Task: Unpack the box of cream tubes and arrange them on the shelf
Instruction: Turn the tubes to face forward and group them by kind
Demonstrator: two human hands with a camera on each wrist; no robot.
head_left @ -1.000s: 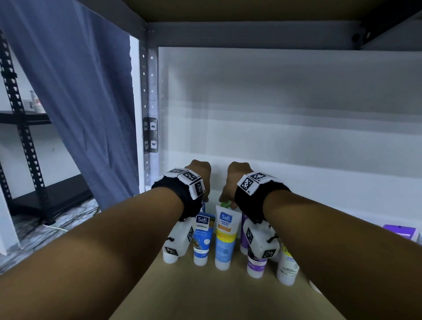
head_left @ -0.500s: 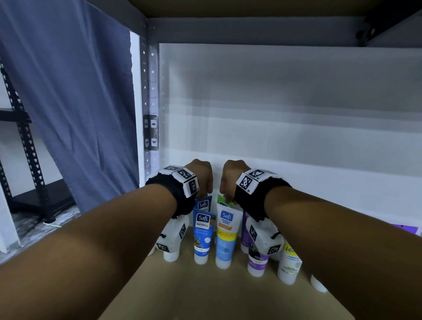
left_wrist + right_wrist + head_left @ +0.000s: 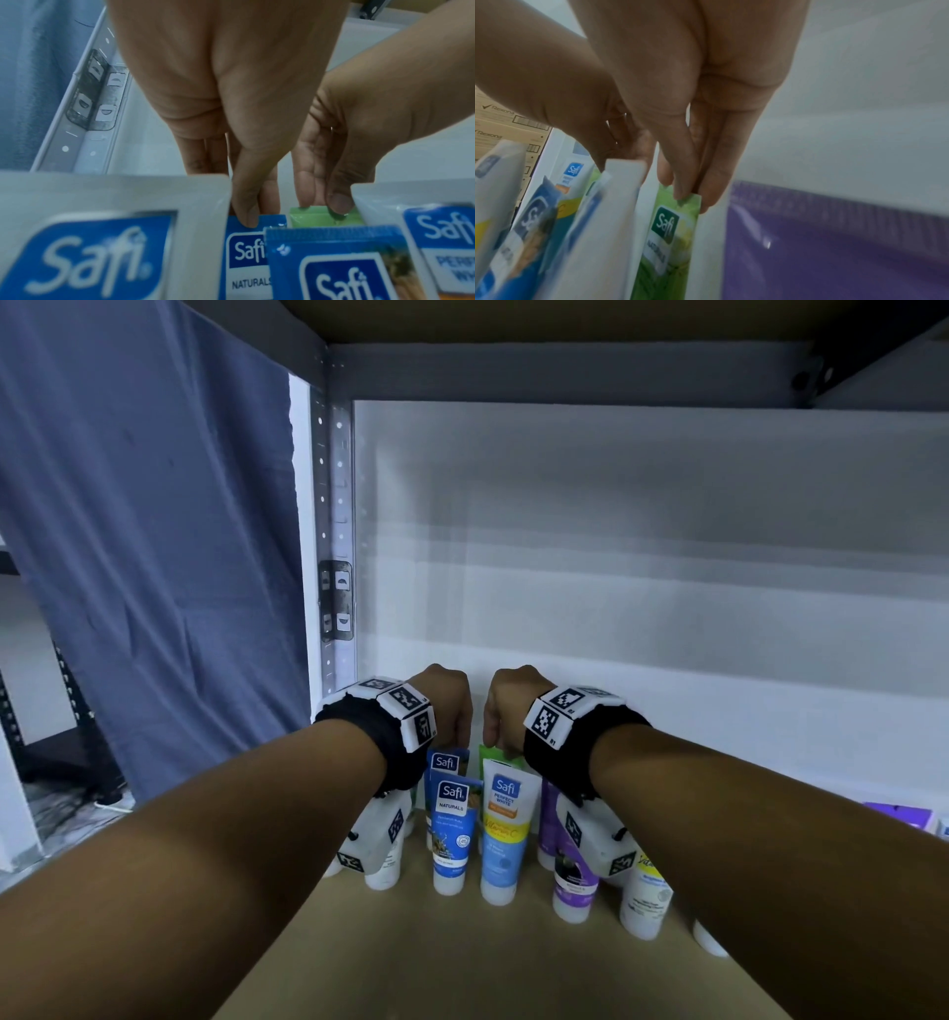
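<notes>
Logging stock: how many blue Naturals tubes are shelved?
2: front blue tube, in the front row; back blue tube directly behind, pinched by the left hand. Arms may hide more.

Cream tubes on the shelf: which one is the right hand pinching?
The green Safi tube in the back row; the right hand pinches its top seam.

blue tube [image 3: 451, 824]: safi naturals | white tube [image 3: 506, 829]: safi perfect white | carton [image 3: 505, 125]: rexona
</notes>
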